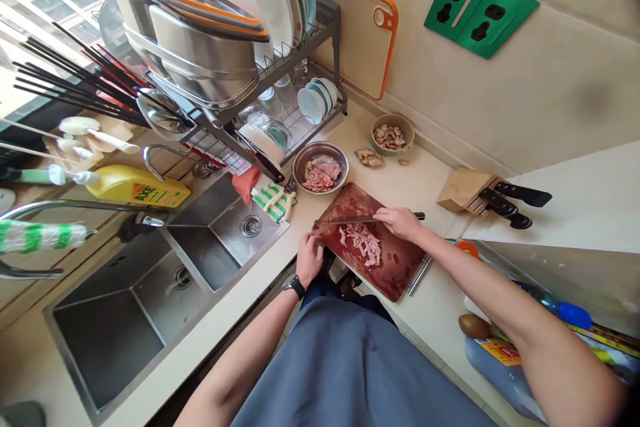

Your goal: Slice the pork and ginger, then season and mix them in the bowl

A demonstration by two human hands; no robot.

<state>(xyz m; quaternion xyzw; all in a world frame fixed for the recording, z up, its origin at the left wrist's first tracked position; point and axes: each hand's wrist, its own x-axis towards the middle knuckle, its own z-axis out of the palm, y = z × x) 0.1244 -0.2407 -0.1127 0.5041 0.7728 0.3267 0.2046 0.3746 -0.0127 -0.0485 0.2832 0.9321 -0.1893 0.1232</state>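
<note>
My right hand (399,223) grips a kitchen knife (360,219) by its black handle, and the blade lies across the upper part of a dark red cutting board (400,267) smeared with meat juice. Strips of sliced raw meat (363,243) lie in a loose heap on the board below the blade. My left hand (309,260) is curled over the board's near left edge, away from the meat. Beyond the board, a steel bowl (320,150) holds more raw meat.
A small bowl of sliced mushrooms (393,135) and loose pieces stand behind the board. A wooden knife block (465,190) lies at right. A steel double sink (200,260) runs along the left, below a dish rack (280,80). Packaged goods crowd the lower right.
</note>
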